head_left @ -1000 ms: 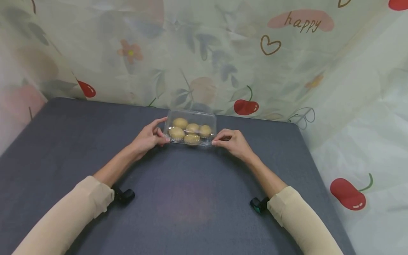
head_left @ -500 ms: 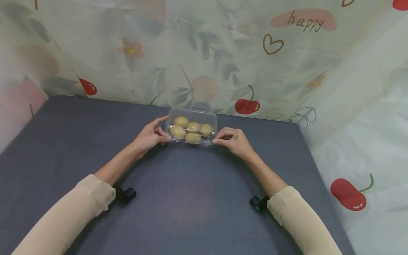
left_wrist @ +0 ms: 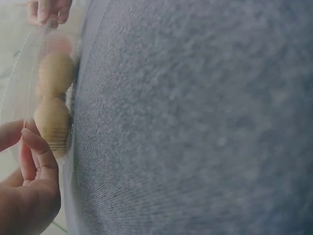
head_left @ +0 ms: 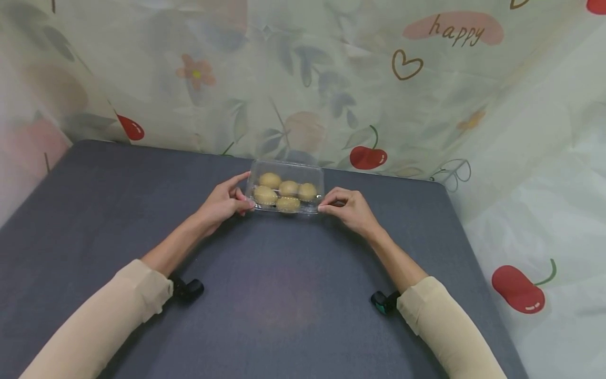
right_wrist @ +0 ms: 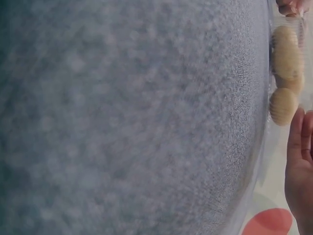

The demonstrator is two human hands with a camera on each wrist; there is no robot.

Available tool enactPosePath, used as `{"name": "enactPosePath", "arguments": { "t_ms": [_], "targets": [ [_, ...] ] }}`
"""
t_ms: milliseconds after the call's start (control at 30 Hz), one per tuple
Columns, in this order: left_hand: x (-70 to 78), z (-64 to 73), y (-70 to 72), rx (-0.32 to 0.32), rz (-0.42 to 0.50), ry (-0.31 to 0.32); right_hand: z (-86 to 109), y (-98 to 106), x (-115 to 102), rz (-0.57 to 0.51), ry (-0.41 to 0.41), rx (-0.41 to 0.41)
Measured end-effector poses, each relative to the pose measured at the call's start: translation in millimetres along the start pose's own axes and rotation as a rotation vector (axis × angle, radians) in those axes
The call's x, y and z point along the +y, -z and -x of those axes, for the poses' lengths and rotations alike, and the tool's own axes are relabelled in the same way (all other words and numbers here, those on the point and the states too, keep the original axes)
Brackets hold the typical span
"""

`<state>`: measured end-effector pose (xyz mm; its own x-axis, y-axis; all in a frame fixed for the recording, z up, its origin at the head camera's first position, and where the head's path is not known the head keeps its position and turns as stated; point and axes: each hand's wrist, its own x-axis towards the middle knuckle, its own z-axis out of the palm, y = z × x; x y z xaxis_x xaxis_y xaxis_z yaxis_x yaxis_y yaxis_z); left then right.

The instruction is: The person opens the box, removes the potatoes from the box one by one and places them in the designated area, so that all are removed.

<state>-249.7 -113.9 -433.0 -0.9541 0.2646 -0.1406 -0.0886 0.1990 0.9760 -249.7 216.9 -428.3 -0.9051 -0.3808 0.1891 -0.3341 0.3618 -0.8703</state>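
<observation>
A clear plastic clamshell box point(head_left: 303, 171) sits near the table's back edge. Inside are several round yellowish-brown items point(head_left: 265, 195) that look like small potatoes. My left hand point(head_left: 220, 204) pinches the box's front left corner between thumb and fingers, with the index finger stretched along its side. At the front right corner, my right hand point(head_left: 351, 212) pinches the rim with thumb and fingertips. The left wrist view shows the thumb and index finger of my left hand point(left_wrist: 34, 196) on the thin plastic edge. Whether the lid is fully fastened I cannot tell.
The dark grey table point(head_left: 284, 295) stretches from the box toward me. Behind it hangs a pale printed sheet point(head_left: 293, 63) with cherries and flowers, which continues along both sides. Black wrist cameras point(head_left: 191, 290) are strapped by the sleeve cuffs.
</observation>
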Motion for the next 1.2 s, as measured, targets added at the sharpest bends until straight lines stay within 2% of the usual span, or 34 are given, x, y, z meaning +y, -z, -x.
{"name": "enactPosePath", "arguments": {
  "t_ms": [333, 600, 867, 1200],
  "targets": [
    [0.3, 0.9, 0.2, -0.012, 0.017, 0.018, -1.3, 4.2, -8.2, 0.055, 0.026, 0.010],
    [-2.5, 1.3, 0.3, -0.024, 0.006, 0.031, -3.0, 7.1, -12.4, 0.023, 0.005, 0.029],
    [-2.0, 1.5, 1.5, -0.044, 0.012, 0.044, -1.2, 13.1, -54.4, 0.021, 0.013, 0.046],
    [1.9, 0.7, 4.0, -0.068, 0.001, 0.059, -9.1, 24.4, -69.8, 0.014, 0.002, 0.054]
  ]
}}
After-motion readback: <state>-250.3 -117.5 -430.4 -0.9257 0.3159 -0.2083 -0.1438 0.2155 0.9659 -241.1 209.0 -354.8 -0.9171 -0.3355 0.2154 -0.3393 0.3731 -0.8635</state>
